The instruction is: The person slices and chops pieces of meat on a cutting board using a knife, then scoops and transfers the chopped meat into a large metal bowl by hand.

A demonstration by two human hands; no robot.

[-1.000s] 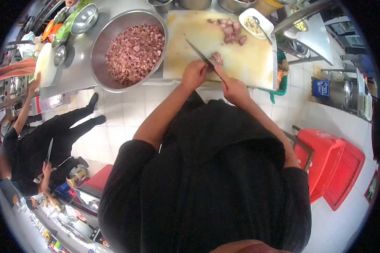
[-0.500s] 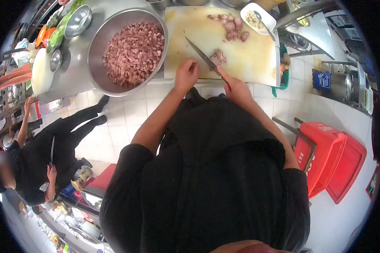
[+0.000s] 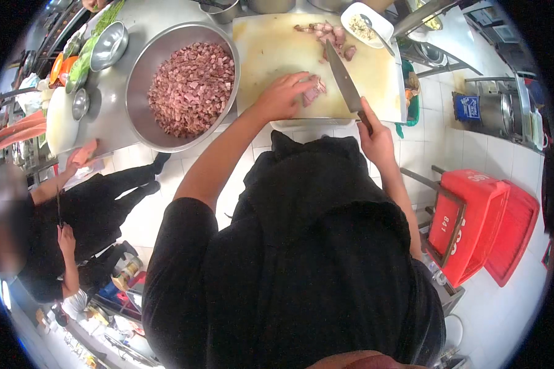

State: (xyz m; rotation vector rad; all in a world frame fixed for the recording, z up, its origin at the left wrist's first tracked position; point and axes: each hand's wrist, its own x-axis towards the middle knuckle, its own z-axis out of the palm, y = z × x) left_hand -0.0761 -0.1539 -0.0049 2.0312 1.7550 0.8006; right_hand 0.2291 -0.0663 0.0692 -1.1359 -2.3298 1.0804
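My right hand [image 3: 375,136] grips the handle of a large knife [image 3: 345,77], its blade pointing up and left across the cutting board [image 3: 264,49]. Fingers apart, my left hand [image 3: 281,97] rests over the board beside a small piece of meat [image 3: 314,92], its fingertips at the piece's left edge. More meat pieces [image 3: 330,35] lie near the board's far side, close to the knife tip. A big steel bowl [image 3: 131,101] full of diced meat [image 3: 191,89] stands left of the board.
A white dish [image 3: 385,26] with chopped food and a spoon sits at the board's far right corner. Small metal bowls [image 3: 109,46] stand at the far left. Another person [image 3: 74,209] holds a knife at left. Red bins [image 3: 468,224] are at right.
The knife in my right hand has moved right, away from the small piece, and turned more upright. My left hand has opened and moved up to that piece. The other person's arms have shifted.
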